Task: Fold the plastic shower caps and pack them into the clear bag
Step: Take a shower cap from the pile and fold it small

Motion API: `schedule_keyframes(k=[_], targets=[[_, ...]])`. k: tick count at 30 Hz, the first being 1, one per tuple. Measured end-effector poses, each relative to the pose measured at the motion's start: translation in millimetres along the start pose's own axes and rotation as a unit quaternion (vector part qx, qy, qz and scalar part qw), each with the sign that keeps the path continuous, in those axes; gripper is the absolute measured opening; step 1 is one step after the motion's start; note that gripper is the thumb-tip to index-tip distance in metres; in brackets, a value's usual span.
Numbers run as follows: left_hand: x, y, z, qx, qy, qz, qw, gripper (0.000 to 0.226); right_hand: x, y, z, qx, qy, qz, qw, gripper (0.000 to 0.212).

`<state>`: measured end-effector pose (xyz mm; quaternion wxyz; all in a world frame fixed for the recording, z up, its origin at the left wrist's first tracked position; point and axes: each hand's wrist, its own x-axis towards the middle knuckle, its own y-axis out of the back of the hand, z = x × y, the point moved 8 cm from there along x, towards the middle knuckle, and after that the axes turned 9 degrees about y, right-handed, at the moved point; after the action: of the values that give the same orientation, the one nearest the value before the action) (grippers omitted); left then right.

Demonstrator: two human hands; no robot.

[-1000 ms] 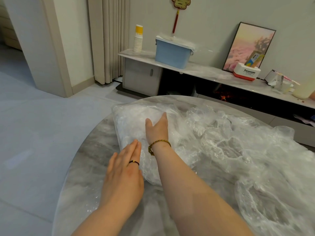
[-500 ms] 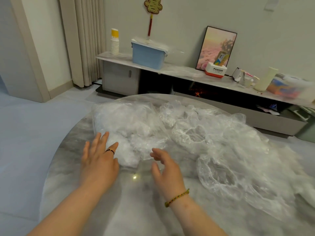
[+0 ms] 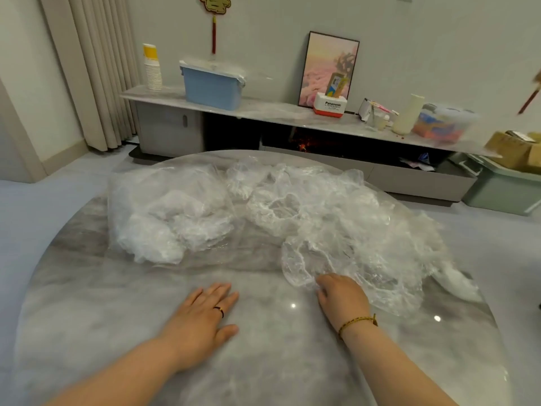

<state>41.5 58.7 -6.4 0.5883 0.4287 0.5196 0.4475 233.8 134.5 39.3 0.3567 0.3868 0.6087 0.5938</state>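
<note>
What we worry about first is the tangle. The right hand (image 3: 344, 297) has its fingers curled onto the crinkled rim of the nearest cap (image 3: 304, 259), apparently pinching it. If it lifts quickly, the elastic edges of neighbouring caps may snag and several could come away at once. The film looks thin and slippery on the polished table (image 3: 263, 361), so we judge that a fold could spring open unless something pins it. The left hand (image 3: 202, 315) could do that; it lies flat and open on the bare marble in front of the clear bag (image 3: 169, 218), holding nothing. The bag looks stuffed and puffy and we cannot make out its mouth, so pushing more in may force packed caps back out. The loose shower caps (image 3: 336, 218) sprawl in a glossy, see-through heap to the right of the bag, touching it. They are crumpled, with gathered frilly rims, and the nearest cap lies at the heap's front edge.
</note>
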Motion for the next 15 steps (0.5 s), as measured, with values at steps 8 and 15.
schedule_keyframes(k=[8, 15], targets=[[-36.3, 19.2, 25.9, -0.046, -0.058, 0.066, 0.995, 0.066, -30.5, 4.0, -45.4, 0.04, 0.097, -0.024, 0.994, 0.032], [-64.5, 8.5, 50.1, -0.018, -0.126, 0.132, 0.983, 0.039, -95.1, 2.7, -96.6, 0.2, 0.243, -0.09, 0.945, 0.076]])
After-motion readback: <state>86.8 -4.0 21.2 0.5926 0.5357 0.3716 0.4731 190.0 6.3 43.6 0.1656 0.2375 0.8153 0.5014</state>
